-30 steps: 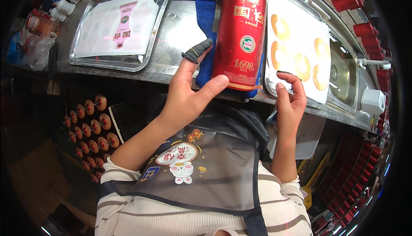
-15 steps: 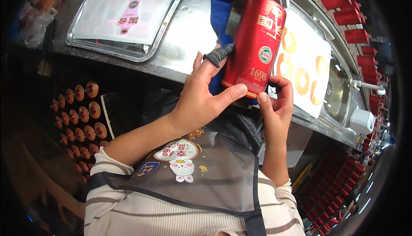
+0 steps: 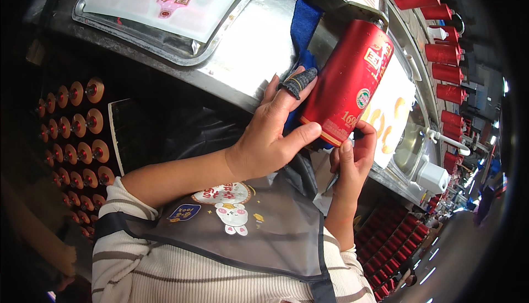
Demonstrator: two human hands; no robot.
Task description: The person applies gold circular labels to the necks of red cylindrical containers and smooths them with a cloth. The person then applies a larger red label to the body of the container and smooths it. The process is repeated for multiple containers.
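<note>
A glossy red bottle (image 3: 344,77) with gold lettering and a round green-and-white emblem lies tilted between my hands, its base toward me and its neck pointing away. My left hand (image 3: 270,132) holds it from the left, thumb on the lower edge. One left finger wears a dark grey knitted finger cover (image 3: 298,84). At the base's right corner, my right hand (image 3: 355,157) grips with thumb and bent fingers. Some of its fingers are hidden behind the bottle. A blue cloth (image 3: 305,27) lies just beyond my left fingers.
To the left, a metal tray (image 3: 212,46) carries a white sheet with a pink label. Behind the bottle lies a white sheet with gold ring-shaped stickers (image 3: 386,126). A sink (image 3: 405,151) and white jug (image 3: 432,177) are at right. Red bottles (image 3: 443,55) line a conveyor; racked bottles (image 3: 77,124) stand lower left.
The view has swung, so the counter and trays sit higher and further left. In the picture, both hands and the bottle are slightly lower; the bottle has shifted right. The grip looks nearly the same.
</note>
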